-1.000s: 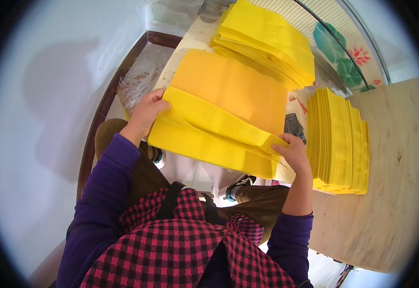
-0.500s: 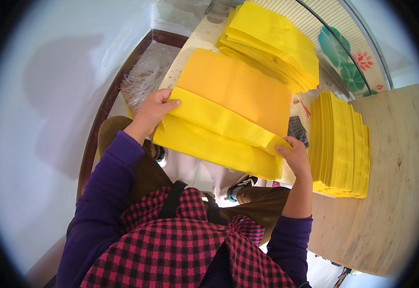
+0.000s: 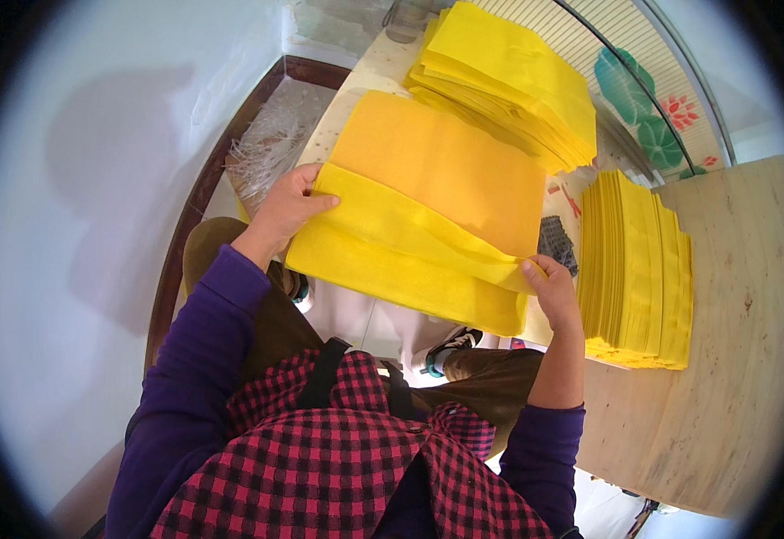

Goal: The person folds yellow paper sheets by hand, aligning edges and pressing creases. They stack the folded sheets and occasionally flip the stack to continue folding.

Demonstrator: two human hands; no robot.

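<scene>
Head view: A long yellow fabric strip [image 3: 419, 223] stretched between a worker's two hands near the centre of the frame, its long axis slanting from centre left down toward the right. The left hand [image 3: 286, 214] pinched the higher end, thumb on top; the right hand [image 3: 555, 289] pinched the lower end between thumb and fingers. With a grip at each end, neither hand was the nearer. From that line, an orange-yellow panel [image 3: 437, 157] spread toward the top of the frame over the table [image 3: 724, 386], while a lower yellow layer [image 3: 401, 280] reached toward the bottom, above the worker's legs. One yellow stack [image 3: 509, 76] rose at the upper centre, just beyond the panel; another stack [image 3: 639, 269] stood right of the right hand, with a dark grey textured object [image 3: 555, 242] between it and the panel. The fingertips beneath the fabric were hidden, as was the strip's underside, so whether strip and lower layer formed one folded piece could not be told. A small red item [image 3: 571, 203] near the right-hand stack was too small to identify.
</scene>
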